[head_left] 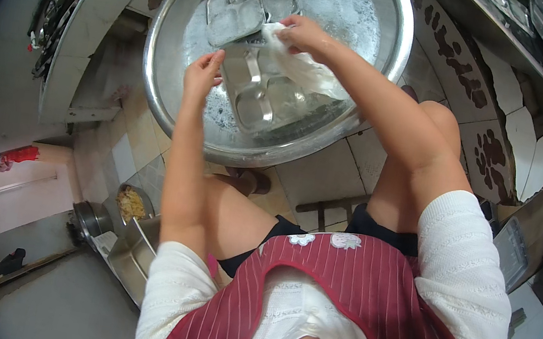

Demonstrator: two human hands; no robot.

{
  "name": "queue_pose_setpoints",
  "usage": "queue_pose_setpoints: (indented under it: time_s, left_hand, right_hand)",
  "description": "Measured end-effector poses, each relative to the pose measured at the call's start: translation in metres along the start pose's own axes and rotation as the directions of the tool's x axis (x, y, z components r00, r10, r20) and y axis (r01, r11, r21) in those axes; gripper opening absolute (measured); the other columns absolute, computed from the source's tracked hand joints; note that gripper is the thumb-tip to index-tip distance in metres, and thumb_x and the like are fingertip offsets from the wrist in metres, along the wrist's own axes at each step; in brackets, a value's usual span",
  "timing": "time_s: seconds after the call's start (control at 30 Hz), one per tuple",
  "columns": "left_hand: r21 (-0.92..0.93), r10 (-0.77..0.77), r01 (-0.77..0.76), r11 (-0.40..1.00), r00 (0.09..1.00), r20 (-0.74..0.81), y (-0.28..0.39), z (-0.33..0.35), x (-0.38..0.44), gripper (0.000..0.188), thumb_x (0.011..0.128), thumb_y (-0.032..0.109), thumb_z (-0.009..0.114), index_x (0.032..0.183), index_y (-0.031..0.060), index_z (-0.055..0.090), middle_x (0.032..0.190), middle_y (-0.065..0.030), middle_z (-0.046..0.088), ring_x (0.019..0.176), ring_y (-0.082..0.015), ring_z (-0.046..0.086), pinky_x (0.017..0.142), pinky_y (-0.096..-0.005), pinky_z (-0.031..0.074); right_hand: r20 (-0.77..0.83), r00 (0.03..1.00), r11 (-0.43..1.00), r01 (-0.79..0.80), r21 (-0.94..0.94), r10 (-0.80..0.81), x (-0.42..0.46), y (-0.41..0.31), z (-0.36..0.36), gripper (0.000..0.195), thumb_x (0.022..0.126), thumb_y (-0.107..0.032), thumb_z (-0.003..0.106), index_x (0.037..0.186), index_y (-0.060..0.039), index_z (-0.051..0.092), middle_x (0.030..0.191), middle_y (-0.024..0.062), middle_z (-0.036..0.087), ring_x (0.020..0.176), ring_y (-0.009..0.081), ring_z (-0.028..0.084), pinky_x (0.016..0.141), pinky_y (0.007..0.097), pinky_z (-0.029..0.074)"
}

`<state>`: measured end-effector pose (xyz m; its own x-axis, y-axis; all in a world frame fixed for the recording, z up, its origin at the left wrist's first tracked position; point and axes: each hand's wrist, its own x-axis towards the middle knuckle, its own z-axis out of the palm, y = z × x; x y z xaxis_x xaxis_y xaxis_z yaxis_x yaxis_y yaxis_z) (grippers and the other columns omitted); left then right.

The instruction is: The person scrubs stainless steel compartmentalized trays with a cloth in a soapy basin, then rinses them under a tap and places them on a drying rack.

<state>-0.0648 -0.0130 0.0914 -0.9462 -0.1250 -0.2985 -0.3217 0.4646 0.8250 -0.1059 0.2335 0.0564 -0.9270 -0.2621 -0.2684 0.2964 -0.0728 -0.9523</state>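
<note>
A large round metal basin (262, 160) holds soapy water before me. My left hand (203, 75) grips the left edge of a stainless steel compartment tray (254, 106), which is tilted over the water. In my right hand (304, 37) is a wet white cloth (312, 73) that hangs over the tray's upper right part and hides it. Beyond them, a second compartment tray (237, 14) lies partly in the suds. Part of another metal piece shows in the foam beside it.
On the upper right ledge stands a metal basin (520, 54) with metal trays inside. Utensils (61, 6) crowd a tiled ledge at the left. A container of yellowish food scraps (132, 204) and a rectangular steel pan (136, 244) are at lower left. Broken tiles (542, 152) edge the right side.
</note>
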Motion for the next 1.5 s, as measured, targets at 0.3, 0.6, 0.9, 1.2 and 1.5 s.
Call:
queue_pose_setpoints:
  time_s: [0.3, 0.6, 0.9, 1.2, 1.5]
  left_hand:
    - [-0.454, -0.012, 0.069, 0.888, 0.992, 0.126, -0.044, 0.049, -0.044, 0.082, 0.07, -0.004, 0.046, 0.141, 0.0119, 0.011, 0.128, -0.0169, 0.04, 0.112, -0.0258, 0.046, 0.086, -0.033, 0.043]
    - [-0.429, 0.088, -0.061, 0.901, 0.995, 0.045, -0.051, 0.071, -0.052, 0.083, 0.064, -0.011, 0.041, 0.141, 0.006, 0.014, 0.134, -0.0161, 0.035, 0.116, -0.0244, 0.042, 0.094, -0.0306, 0.037]
    - [-0.341, 0.202, -0.203, 0.918, 0.979, -0.041, -0.036, 0.085, -0.073, 0.087, 0.061, -0.01, 0.041, 0.142, 0.0065, 0.013, 0.143, -0.0171, 0.023, 0.129, -0.0262, 0.029, 0.102, -0.0283, 0.028]
    - [-0.55, 0.082, -0.134, 0.824, 0.99, -0.118, -0.029, 0.044, -0.08, 0.083, 0.057, -0.013, 0.038, 0.137, 0.0034, 0.028, 0.116, -0.0086, 0.049, 0.091, -0.0153, 0.051, 0.062, -0.0195, 0.042]
    - [-0.595, 0.089, -0.224, 0.772, 0.965, -0.248, -0.051, 0.044, -0.057, 0.034, 0.09, 0.025, 0.054, 0.113, -0.0004, 0.049, 0.102, -0.0071, 0.056, 0.087, -0.0141, 0.053, 0.075, -0.0268, 0.045]
  right_hand:
    - [0.146, 0.94, 0.808, 0.34, -0.481, -0.309, -0.006, 0.076, 0.109, 0.03, 0.074, -0.016, 0.057, 0.103, -0.0062, 0.056, 0.1, 0.0225, 0.059, 0.095, 0.0372, 0.056, 0.08, 0.0431, 0.044]
    - [0.179, 0.935, 0.624, 0.34, -0.703, -0.306, -0.005, 0.069, 0.102, 0.028, 0.08, -0.021, 0.054, 0.103, -0.0036, 0.053, 0.095, 0.0222, 0.059, 0.091, 0.0351, 0.058, 0.076, 0.0443, 0.046]
    - [-0.318, 0.93, 0.498, -0.19, -0.846, -0.184, 0.014, 0.102, 0.044, 0.04, 0.08, -0.026, 0.056, 0.104, 0.0057, 0.052, 0.103, 0.0212, 0.058, 0.095, 0.032, 0.057, 0.083, 0.0403, 0.046]
    - [-0.032, 0.918, 0.419, 0.149, -0.896, -0.394, 0.017, 0.092, 0.047, 0.034, 0.074, -0.009, 0.053, 0.105, 0.0059, 0.054, 0.111, 0.0255, 0.049, 0.102, 0.0372, 0.05, 0.087, 0.0422, 0.041]
    - [0.377, 0.853, 0.443, 0.512, -0.736, -0.361, -0.075, 0.075, 0.129, 0.028, 0.072, -0.01, 0.057, 0.093, 0.0082, 0.054, 0.104, 0.0242, 0.052, 0.093, 0.0368, 0.052, 0.083, 0.0434, 0.041]
